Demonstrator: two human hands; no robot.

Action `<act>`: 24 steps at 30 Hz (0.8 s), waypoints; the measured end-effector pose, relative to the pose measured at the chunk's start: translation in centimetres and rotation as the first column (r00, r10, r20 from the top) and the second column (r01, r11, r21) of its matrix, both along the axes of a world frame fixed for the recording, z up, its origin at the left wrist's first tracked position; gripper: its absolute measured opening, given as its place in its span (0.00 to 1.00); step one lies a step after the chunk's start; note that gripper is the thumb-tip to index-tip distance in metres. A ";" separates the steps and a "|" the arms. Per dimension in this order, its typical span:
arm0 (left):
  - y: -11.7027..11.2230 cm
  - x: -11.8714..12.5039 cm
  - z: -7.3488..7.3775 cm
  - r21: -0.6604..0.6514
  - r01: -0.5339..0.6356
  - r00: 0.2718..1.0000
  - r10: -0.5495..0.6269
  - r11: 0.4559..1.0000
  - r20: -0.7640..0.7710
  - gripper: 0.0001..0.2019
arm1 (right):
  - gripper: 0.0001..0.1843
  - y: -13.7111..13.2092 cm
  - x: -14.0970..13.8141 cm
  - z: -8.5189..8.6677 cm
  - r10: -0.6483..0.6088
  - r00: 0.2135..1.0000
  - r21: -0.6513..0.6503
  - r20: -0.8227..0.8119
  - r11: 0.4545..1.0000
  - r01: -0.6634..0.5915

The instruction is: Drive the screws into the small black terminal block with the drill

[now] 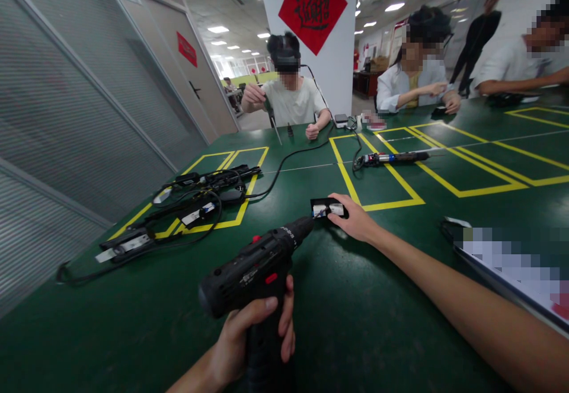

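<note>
My left hand [253,336] is wrapped round the grip of a black cordless screwdriver [255,262] with red buttons. Its tip points at a small black part with a white label [328,208] lying on the green table [355,322]. My right hand [355,218] reaches forward and holds that part down by its right end, fingers closed on it.
Several black parts and cables [191,203] lie at the left inside yellow floor-tape boxes. Another electric screwdriver [393,157] lies farther back. Three people sit at the far side of the table; one [291,93] holds a tool. A blurred sheet [511,262] lies at the right.
</note>
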State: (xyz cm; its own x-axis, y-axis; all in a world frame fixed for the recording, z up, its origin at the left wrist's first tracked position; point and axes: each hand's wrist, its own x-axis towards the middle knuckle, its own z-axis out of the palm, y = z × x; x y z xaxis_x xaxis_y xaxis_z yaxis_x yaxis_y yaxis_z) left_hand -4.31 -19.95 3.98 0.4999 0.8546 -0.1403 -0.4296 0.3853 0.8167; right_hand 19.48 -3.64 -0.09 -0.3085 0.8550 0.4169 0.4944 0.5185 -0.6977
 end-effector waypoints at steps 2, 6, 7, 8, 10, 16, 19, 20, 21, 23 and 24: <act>0.0 0.0 0.0 0.000 0.002 1.000 -0.002 1.000 -0.004 0.12 | 0.20 0.0 0.0 -0.1 -0.001 1.000 0.013 -0.002 1.000 0.001; 0.0 0.0 0.0 0.015 0.016 1.000 -0.016 1.000 -0.014 0.11 | 0.20 0.0 -0.1 -0.1 -0.002 1.000 0.032 -0.008 1.000 0.003; 0.0 0.0 0.0 0.015 0.019 1.000 -0.019 1.000 -0.017 0.11 | 0.20 0.0 -0.1 -0.1 -0.003 1.000 0.034 -0.009 0.999 0.003; 0.0 0.0 0.0 0.015 0.023 1.000 -0.022 1.000 -0.019 0.11 | 0.20 0.0 -0.1 -0.1 -0.004 1.000 0.035 -0.010 0.999 0.004; 0.1 0.0 0.0 0.014 0.030 0.999 -0.029 0.999 -0.019 0.11 | 0.20 0.0 -0.1 -0.2 -0.004 1.000 0.035 -0.010 0.999 0.005; 0.2 0.0 0.1 0.019 0.027 0.999 -0.026 0.999 -0.026 0.11 | 0.20 0.0 -0.1 0.0 -0.004 1.000 0.018 -0.009 1.000 0.004; 0.1 0.0 0.2 0.021 0.029 0.999 -0.028 0.999 -0.045 0.12 | 0.20 -0.1 0.0 0.1 -0.004 1.000 0.011 -0.008 1.000 0.004; 0.1 0.0 0.2 0.024 0.029 0.998 -0.028 0.999 -0.051 0.12 | 0.20 -0.1 0.0 0.1 -0.005 1.000 0.008 -0.007 1.000 0.005; 0.1 -0.1 0.3 0.026 0.032 0.998 -0.030 0.999 -0.055 0.12 | 0.20 -0.1 -0.1 0.1 -0.006 1.000 0.005 -0.006 1.000 0.006; 0.1 -0.1 0.3 0.025 0.038 0.998 -0.036 0.999 -0.058 0.12 | 0.20 -0.1 -0.1 0.0 -0.009 1.000 0.002 -0.005 1.000 0.009; 0.1 -0.1 0.3 0.023 0.041 0.998 -0.040 0.999 -0.058 0.12 | 0.21 0.0 -0.1 0.0 -0.010 1.000 0.001 -0.004 1.000 0.010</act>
